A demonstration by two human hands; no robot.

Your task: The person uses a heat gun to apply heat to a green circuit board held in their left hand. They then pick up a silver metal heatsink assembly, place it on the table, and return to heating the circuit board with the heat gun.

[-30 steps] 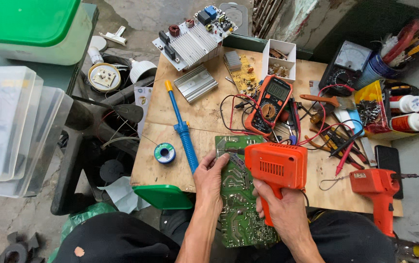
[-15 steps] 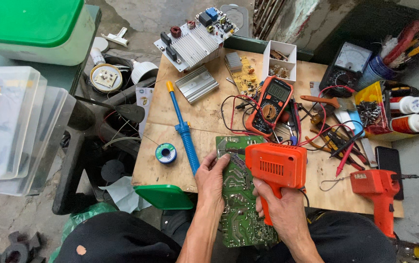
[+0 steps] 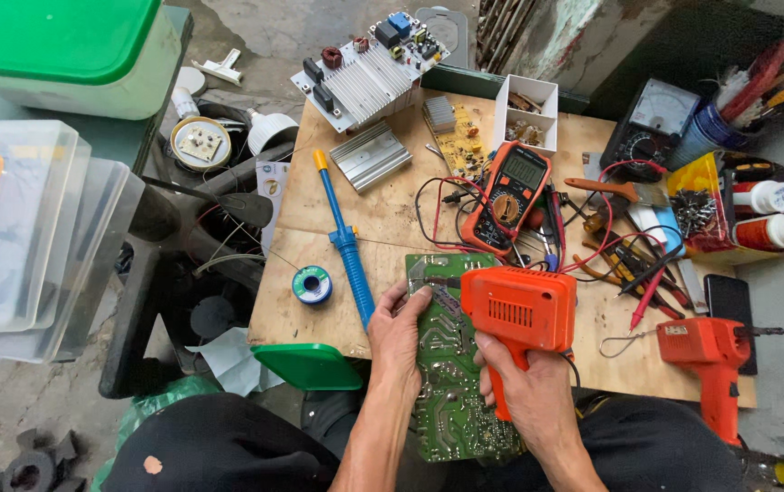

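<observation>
A green circuit board (image 3: pixel 447 383) lies solder side up, resting on my lap and the front edge of the wooden table (image 3: pixel 383 210). My left hand (image 3: pixel 398 334) grips the board's left edge, thumb on top. My right hand (image 3: pixel 524 387) is shut on the handle of an orange soldering gun (image 3: pixel 520 310), whose body sits over the board's upper half with the tip pointing left onto the board.
A blue desoldering pump (image 3: pixel 345 241) and a solder spool (image 3: pixel 311 284) lie left of the board. An orange multimeter (image 3: pixel 509 196) with red and black leads, pliers, an orange drill (image 3: pixel 709 351), bottles (image 3: pixel 770 214) and a heatsink board (image 3: pixel 369 68) crowd the table. Plastic bins (image 3: pixel 27 228) stand left.
</observation>
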